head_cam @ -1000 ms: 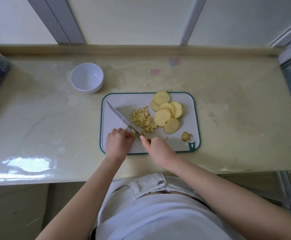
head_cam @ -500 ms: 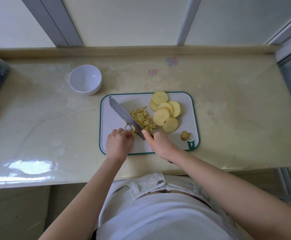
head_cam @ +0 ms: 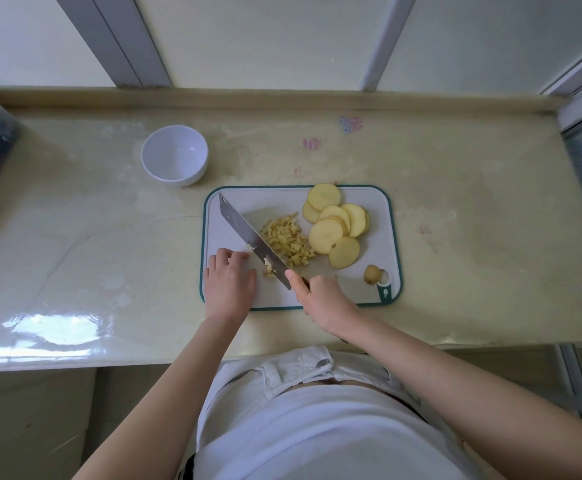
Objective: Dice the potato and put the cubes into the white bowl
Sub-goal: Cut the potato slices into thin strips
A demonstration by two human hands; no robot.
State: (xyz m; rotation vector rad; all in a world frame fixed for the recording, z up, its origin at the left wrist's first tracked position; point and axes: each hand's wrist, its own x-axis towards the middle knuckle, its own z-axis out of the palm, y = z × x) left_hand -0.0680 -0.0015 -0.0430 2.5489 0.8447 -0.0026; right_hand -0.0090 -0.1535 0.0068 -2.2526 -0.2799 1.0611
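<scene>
At a pale worktop (head_cam: pixel 456 202) under a window: left the white bowl (head_cam: pixel 174 154) empty at upper left, well apart from the cutting board (head_cam: pixel 379 244). Rested the left hand (head_cam: pixel 229 282) on the board's near-left corner, fingers curled; could not tell whether pinning any potato. Held the knife (head_cam: pixel 248 233) slanted just beside that hand, a few cut bits (head_cam: pixel 268 268) at its heel. Showed a heap of small cubes (head_cam: pixel 288 239) right of the blade. Clamped the right hand (head_cam: pixel 324 299) round the handle. Left round slices (head_cam: pixel 334 226) and an end piece (head_cam: pixel 371 274) uncut farther right. Judged mid-dicing; next, likely called for fresh slices under the blade, knuckles tucked clear.
</scene>
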